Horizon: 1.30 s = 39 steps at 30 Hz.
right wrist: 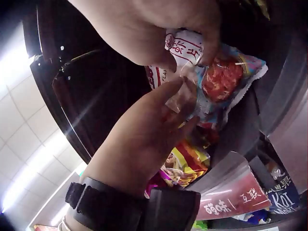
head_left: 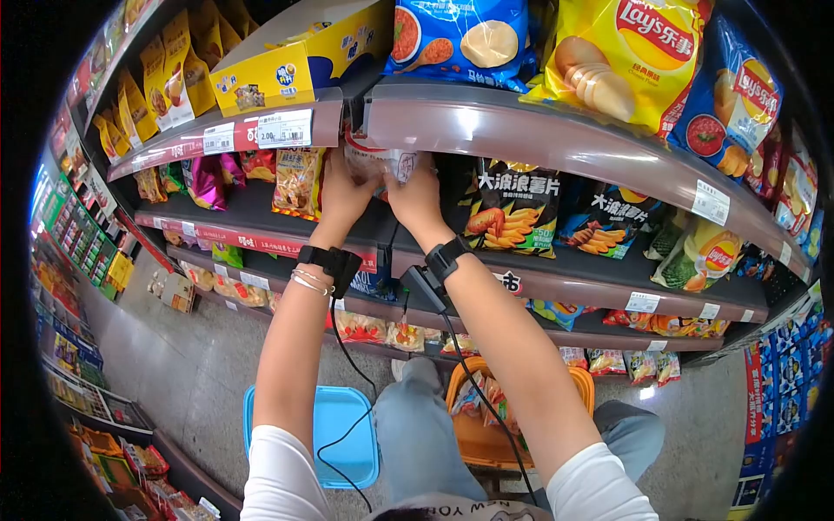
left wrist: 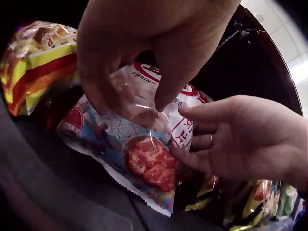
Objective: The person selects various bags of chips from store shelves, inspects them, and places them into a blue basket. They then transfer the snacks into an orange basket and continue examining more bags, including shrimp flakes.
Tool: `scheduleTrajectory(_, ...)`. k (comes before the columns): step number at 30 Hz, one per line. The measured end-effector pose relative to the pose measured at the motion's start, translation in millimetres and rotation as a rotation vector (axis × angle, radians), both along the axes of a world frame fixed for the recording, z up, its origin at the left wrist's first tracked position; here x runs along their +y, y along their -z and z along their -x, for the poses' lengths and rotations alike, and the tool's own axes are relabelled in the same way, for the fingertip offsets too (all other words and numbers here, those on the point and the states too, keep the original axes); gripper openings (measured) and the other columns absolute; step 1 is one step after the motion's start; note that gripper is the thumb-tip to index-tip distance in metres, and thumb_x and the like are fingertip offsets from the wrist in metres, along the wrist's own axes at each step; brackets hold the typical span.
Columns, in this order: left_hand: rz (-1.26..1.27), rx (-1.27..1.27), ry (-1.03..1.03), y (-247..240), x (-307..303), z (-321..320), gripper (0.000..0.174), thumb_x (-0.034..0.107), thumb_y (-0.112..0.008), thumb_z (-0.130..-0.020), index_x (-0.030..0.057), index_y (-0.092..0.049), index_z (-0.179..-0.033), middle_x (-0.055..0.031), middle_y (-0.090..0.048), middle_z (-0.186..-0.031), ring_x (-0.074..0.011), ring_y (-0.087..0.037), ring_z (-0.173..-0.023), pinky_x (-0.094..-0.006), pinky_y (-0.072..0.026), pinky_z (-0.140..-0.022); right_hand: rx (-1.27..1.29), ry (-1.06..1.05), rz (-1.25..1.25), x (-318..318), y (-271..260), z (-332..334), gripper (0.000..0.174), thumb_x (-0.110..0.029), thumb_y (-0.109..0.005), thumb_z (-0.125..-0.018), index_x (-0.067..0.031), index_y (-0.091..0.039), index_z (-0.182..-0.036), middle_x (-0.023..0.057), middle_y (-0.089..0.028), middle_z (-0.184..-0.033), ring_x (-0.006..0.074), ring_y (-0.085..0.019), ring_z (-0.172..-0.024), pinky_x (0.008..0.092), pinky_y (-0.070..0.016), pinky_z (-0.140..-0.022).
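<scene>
A white, red and blue snack bag [head_left: 380, 159] [left wrist: 150, 162] [right wrist: 223, 80], with a picture of red pieces on it, is between both hands on the middle shelf, under the upper shelf's edge. My left hand [head_left: 345, 198] [left wrist: 144, 43] [right wrist: 139, 127] grips it from one side, thumb and fingers bent over its front. From the other side my right hand [head_left: 419, 198] [left wrist: 245, 132] [right wrist: 163, 26] holds the bag's edge between thumb and fingers. The bag's lower end shows clearly in both wrist views; the hands cover part of its upper end.
Left of the bag stands a yellow and red snack bag [head_left: 298, 181]; to the right are black chip bags [head_left: 512, 208]. The upper shelf edge [head_left: 521, 128] runs just above the hands. On the floor are a blue basket [head_left: 347, 434] and an orange basket [head_left: 473, 443]. Cables hang from the wrists.
</scene>
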State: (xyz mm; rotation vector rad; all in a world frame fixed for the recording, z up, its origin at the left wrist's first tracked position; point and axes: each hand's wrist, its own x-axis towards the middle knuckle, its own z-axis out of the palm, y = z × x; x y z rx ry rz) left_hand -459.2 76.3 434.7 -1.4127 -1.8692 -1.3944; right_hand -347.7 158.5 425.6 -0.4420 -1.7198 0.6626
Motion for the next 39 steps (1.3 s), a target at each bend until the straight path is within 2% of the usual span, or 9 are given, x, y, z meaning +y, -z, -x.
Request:
scheduleTrajectory(2,-0.072,0.1,-0.026,8.3,2.8,3.5,0.078,0.02,-0.076,-0.068,-0.0012,-0.036,-0.131,-0.0258,-0.052,-0.111,-0.0389,-0.054,-0.097,-0.0417,-0.0489,-0.077,-0.002,-0.001,0.036,-1.4,0.0,-2.0,0.067,-0.011,-0.067,-0.076,0.0054,-0.032,-0.131,0.0331,-0.052,-0.117,0.048,-0.051,-0.107,0.0478,-0.0431,-0.091)
scheduleTrajectory(6,0.016,-0.212,0.041,15.4,-1.2,-0.8,0.083,0.018,-0.075,-0.068,0.0015,-0.032,-0.137,-0.0261,-0.05,-0.114,-0.0426,-0.051,-0.101,-0.0453,-0.0459,-0.084,-0.06,-0.035,0.151,-10.1,-11.2,-20.7,0.07,-0.007,-0.064,-0.076,0.0067,-0.027,-0.135,0.0325,-0.049,-0.121,0.0485,-0.049,-0.11,0.0492,-0.0403,-0.094)
scheduleTrajectory(12,0.031,-0.211,-0.078,18.3,-19.2,-23.3,0.082,0.018,-0.075,-0.07,-0.0022,-0.032,-0.137,-0.0271,-0.049,-0.118,-0.0417,-0.052,-0.101,-0.043,-0.0469,-0.083,0.018,-0.01,0.109,-28.9,-8.5,-40.7,0.065,-0.008,-0.067,-0.076,0.0043,-0.037,-0.132,0.0304,-0.053,-0.116,0.044,-0.056,-0.101,0.0429,-0.0468,-0.086)
scheduleTrajectory(22,-0.08,-0.696,0.154,53.3,-61.2,-178.2,0.055,0.007,-0.064,-0.083,0.0013,-0.041,-0.133,-0.0182,-0.057,-0.119,-0.0171,-0.064,-0.086,-0.0284,-0.0517,-0.072,0.061,-0.365,0.353,-90.7,44.3,-166.0,0.024,0.0,-0.057,-0.085,0.0004,-0.056,-0.109,0.0134,-0.064,-0.103,0.0211,-0.064,-0.093,0.0314,-0.0529,-0.077)
scheduleTrajectory(25,-0.066,-0.762,0.33,89.4,-60.5,-229.8,0.048,0.006,-0.061,-0.084,0.0008,-0.046,-0.129,-0.0157,-0.06,-0.115,-0.0133,-0.063,-0.081,-0.0272,-0.0511,-0.071,0.055,-0.391,0.521,-102.2,75.6,-218.1,0.02,0.002,-0.055,-0.087,0.0009,-0.056,-0.107,0.0097,-0.064,-0.099,0.0154,-0.064,-0.09,0.0277,-0.0526,-0.076)
scheduleTrajectory(26,0.045,-0.905,0.345,91.7,-67.9,-256.2,0.048,0.003,-0.058,-0.086,0.0006,-0.043,-0.132,-0.0148,-0.055,-0.121,-0.0162,-0.057,-0.098,-0.0268,-0.0475,-0.082,0.056,-0.369,0.563,-102.8,89.7,-235.5,0.019,0.002,-0.055,-0.087,0.001,-0.056,-0.106,0.0088,-0.064,-0.097,0.0146,-0.064,-0.09,0.0269,-0.0524,-0.076)
scheduleTrajectory(29,0.166,-1.058,0.418,136.4,-64.3,-306.1,0.048,0.006,-0.059,-0.087,0.001,-0.044,-0.132,-0.0147,-0.056,-0.121,-0.0173,-0.057,-0.098,-0.028,-0.048,-0.08,-0.021,-0.273,0.666,-97.1,147.2,-287.2,0.016,0.002,-0.057,-0.086,0.0012,-0.057,-0.103,0.0076,-0.065,-0.094,0.0134,-0.064,-0.086,0.0261,-0.0516,-0.074)
scheduleTrajectory(35,0.451,-1.089,0.433,279.4,-60.3,-382.7,0.04,0.009,-0.062,-0.084,-0.0012,-0.053,-0.121,-0.0132,-0.064,-0.103,-0.017,-0.061,-0.086,-0.0273,-0.049,-0.075,-0.159,-0.118,0.951,-100.7,260.9,-407.7,0.017,-0.004,-0.057,-0.088,0.0004,-0.058,-0.105,0.0066,-0.064,-0.095,0.0127,-0.062,-0.082,0.0259,-0.0498,-0.068)
scheduleTrajectory(39,0.597,-1.169,0.308,309.0,-74.5,-400.0,0.037,0.011,-0.062,-0.084,-0.0027,-0.055,-0.118,-0.012,-0.066,-0.098,-0.0192,-0.062,-0.088,-0.0293,-0.0484,-0.076,-0.047,0.147,1.249,-94.6,338.0,-504.6,0.016,-0.009,-0.06,-0.088,-0.0053,-0.059,-0.104,0.0052,-0.063,-0.088,0.0144,-0.062,-0.071,0.024,-0.0478,-0.057)
